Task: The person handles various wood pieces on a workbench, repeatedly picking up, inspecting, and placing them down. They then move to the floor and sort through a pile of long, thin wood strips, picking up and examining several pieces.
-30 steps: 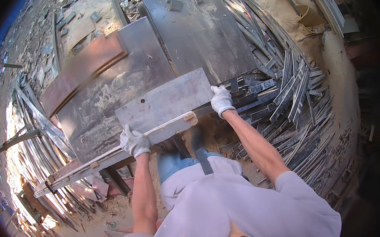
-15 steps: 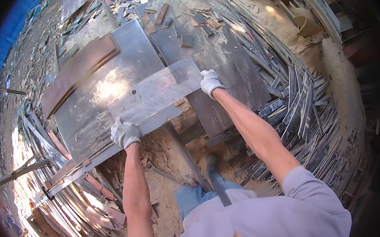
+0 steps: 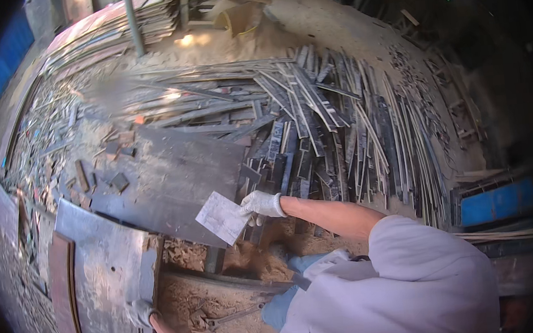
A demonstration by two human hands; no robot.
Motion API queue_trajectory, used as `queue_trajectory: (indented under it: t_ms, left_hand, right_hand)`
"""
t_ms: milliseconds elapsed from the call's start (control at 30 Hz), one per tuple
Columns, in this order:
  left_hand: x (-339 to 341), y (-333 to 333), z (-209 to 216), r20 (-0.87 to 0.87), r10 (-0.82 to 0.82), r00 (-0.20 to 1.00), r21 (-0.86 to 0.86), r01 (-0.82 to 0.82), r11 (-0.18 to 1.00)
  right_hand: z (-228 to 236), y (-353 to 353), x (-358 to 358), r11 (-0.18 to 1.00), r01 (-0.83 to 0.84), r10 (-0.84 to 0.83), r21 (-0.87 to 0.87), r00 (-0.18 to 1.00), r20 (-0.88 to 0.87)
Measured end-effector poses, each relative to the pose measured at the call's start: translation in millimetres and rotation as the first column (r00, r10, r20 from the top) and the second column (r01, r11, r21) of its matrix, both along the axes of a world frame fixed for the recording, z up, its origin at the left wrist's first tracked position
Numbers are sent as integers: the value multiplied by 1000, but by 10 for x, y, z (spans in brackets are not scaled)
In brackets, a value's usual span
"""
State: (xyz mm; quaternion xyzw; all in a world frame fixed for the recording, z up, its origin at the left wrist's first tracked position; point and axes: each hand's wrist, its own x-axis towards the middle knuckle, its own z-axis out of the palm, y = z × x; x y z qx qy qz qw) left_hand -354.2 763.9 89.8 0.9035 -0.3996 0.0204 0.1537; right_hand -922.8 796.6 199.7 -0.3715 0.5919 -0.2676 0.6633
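Note:
My right hand (image 3: 261, 205), in a pale knitted work glove, grips a thin square piece of pale grey board (image 3: 223, 217) by one corner. The piece is held up over the edge of a dark, dusty panel (image 3: 180, 171). Lower left, my gloved left hand (image 3: 141, 313) rests at the near edge of a grey work surface (image 3: 102, 291), fingers spread over it. A dark round spot and pale dust show on that surface. A reddish-brown board (image 3: 65, 292) lies along its far left side.
Small offcuts (image 3: 81, 176) lie on and beside the dark panel. Long wooden strips (image 3: 308, 98) are heaped beyond it. A grey post (image 3: 133, 25) rises at the back. At right stands a blue container (image 3: 499, 200). A metal tool (image 3: 233, 316) lies on sawdust by my legs.
The view has swung to the right. My right hand has left the long board on the work surface and now holds up the square piece. My left hand remains at the work surface.

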Motion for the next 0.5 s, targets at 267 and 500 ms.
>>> queue_trajectory:
  t_ms: [267,500]
  left_hand:
    - [-1474,776,-442,-92,-77,993,35,80,996]
    - [-1503,1746,-402,-90,34,995,110,-24,994]
  right_hand:
    - [1261,3696,-4623,-343,901,-884,-266,-214,415]
    - [149,1509,-2509,580,806,-813,-119,581,-27]
